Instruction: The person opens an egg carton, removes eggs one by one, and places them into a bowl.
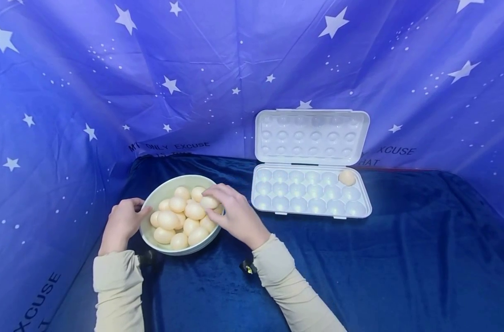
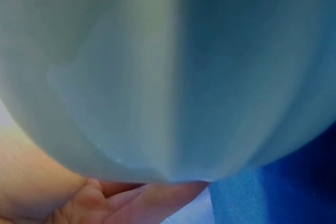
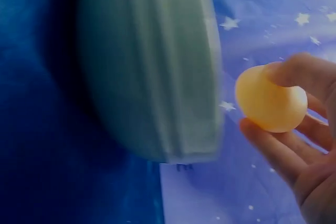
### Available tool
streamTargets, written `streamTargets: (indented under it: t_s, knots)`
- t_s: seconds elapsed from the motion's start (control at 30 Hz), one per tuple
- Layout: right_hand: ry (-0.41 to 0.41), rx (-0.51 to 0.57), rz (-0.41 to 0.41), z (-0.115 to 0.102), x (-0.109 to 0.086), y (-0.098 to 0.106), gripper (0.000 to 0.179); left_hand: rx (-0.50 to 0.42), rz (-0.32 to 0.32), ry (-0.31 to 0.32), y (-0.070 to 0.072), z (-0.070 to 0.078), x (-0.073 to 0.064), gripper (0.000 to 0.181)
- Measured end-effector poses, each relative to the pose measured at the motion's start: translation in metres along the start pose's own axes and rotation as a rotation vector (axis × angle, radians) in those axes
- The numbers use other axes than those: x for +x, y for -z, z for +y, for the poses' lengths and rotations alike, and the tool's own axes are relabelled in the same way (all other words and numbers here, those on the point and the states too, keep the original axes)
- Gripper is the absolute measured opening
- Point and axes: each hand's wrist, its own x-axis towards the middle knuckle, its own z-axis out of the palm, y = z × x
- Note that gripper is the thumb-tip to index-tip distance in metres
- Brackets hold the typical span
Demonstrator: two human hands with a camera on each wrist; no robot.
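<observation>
At the left of the table, a pale green bowl [image 1: 162,190] is heaped with cream-coloured eggs [image 1: 167,220]. My left hand [image 1: 122,223] grips the bowl's left side, thumb at the rim and fingers down the outside; in the left wrist view the bowl wall [image 2: 157,77] hides much of it. Over the bowl's right side, my right hand [image 1: 239,214] pinches one egg [image 3: 270,98] between thumb and fingers. The right wrist view has this egg above the rim. To the right stands an opened white egg carton [image 1: 299,190], with a single egg [image 1: 347,178] in its far right cup.
The carton's lid [image 1: 311,138] stands raised at the back, close to the purple star-patterned curtain [image 1: 218,69]. Dark blue velvet cloth [image 1: 401,258] covers the table, with soft folds at the right. Curtain also hangs along the left side.
</observation>
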Motion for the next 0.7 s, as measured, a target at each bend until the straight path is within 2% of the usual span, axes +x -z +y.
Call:
streamTargets:
  t_s: [0.3, 0.7]
  knots:
    - [0.029, -0.120, -0.089, -0.004, -0.002, -0.023, 0.033, -0.001, 0.001, -0.001, 0.000, 0.001, -0.001, 0.041]
    - [0.061, -0.256, -0.206, -0.004, -0.005, -0.033, 0.040, 0.003, -0.001, 0.005, 0.000, 0.002, -0.001, 0.041]
